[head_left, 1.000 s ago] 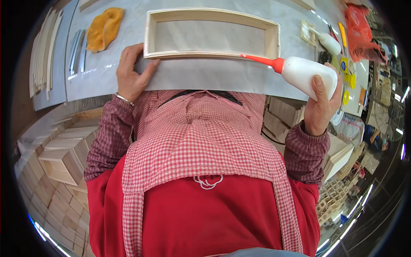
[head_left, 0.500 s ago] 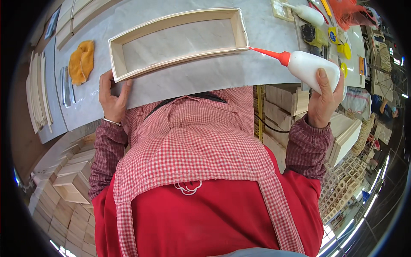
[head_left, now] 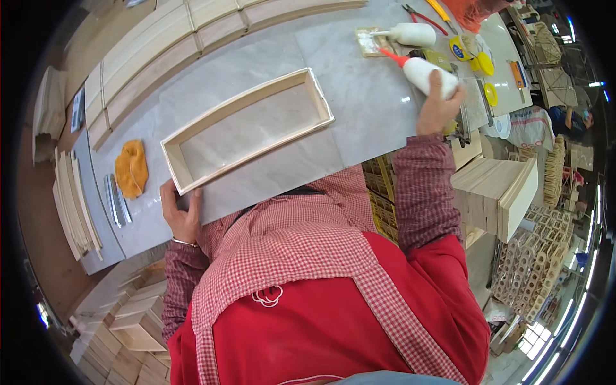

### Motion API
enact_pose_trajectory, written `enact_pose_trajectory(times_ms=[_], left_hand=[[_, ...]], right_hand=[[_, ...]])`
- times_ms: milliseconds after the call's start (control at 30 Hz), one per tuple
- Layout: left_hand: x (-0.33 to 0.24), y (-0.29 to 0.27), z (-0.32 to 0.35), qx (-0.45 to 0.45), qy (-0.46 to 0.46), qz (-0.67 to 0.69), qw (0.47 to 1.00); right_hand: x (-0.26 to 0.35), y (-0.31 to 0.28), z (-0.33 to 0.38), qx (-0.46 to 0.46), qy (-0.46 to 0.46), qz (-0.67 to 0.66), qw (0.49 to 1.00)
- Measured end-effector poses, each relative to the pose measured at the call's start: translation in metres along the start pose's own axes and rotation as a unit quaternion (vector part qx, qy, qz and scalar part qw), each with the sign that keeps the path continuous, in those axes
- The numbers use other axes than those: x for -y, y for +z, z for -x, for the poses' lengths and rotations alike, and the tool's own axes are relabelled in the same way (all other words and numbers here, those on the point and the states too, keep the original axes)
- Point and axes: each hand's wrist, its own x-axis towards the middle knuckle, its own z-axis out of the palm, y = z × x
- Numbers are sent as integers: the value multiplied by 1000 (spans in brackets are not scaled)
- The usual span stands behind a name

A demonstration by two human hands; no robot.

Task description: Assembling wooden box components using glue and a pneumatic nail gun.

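A long, open rectangular wooden frame (head_left: 174, 165) lies slantwise on the grey marbled table, with a pale white line along its upper edges. My left hand (head_left: 181, 215) grips its near left corner, thumb on one side and fingers on the other. In my right hand (head_left: 438, 109) is a white glue bottle (head_left: 423, 74) with a red nozzle, held tilted above the right part of the table, apart from the frame. Its nozzle points left, near a small glue-smeared block (head_left: 370, 42). A second white bottle (head_left: 414, 34) lies with its tip over that block.
Strapped bundles of thin boards (head_left: 154, 61) line the far left of the table. An orange cloth (head_left: 131, 168) and metal strips (head_left: 117, 200) lie left of the frame. Red-handled pliers (head_left: 427, 19) and a yellow tub (head_left: 482, 63) are at the far right. Stacked wood (head_left: 497, 192) stands beside me.
My right hand has carried the glue bottle from the frame's right corner toward the block at the far right. The view has turned, so the frame now appears more slanted. My left hand stays at its corner.
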Motion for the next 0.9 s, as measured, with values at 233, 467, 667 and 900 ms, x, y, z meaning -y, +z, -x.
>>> enact_pose_trajectory(times_ms=[233, 467, 667, 900], left_hand=[[1, 1, -1, 10, 1, 5, 1000], [5, -1, -2, 21, -20, 22, 999], [20, -1, 4, 31, -52, 40, 997], [17, 0, 5, 19, -14, 13, 1000]], right_hand=[[-10, -50, 5, 96, -178, 186, 961], [-1, -293, -124, -63, -202, 610, 764], [-4, -329, -112, -5, 234, 581, 780], [5, -336, -120, 35, 262, 568, 780]])
